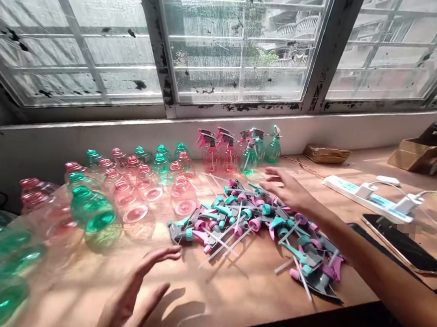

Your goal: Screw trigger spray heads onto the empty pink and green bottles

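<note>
My left hand (143, 283) hovers over the front of the table, fingers and thumb apart, with nothing in it. It is nearest to a grey and teal spray head (180, 234) at the pile's left end. My right hand (283, 186) reaches over the far side of the pile of pink, teal and grey spray heads (245, 213), its fingers stretched out and holding nothing visible. Just beyond it stand several bottles with spray heads fitted, among them a green spray bottle (249, 158) and a pink spray bottle (212, 158). White dip tubes stick out of the pile.
Open-necked pink bottles (183, 196) and green bottles (93, 209) stand across the left of the table (80, 283). At right lie a phone (405, 243), a white power strip (367, 195) with cables, and a flat brown packet (327, 154). A window wall runs behind.
</note>
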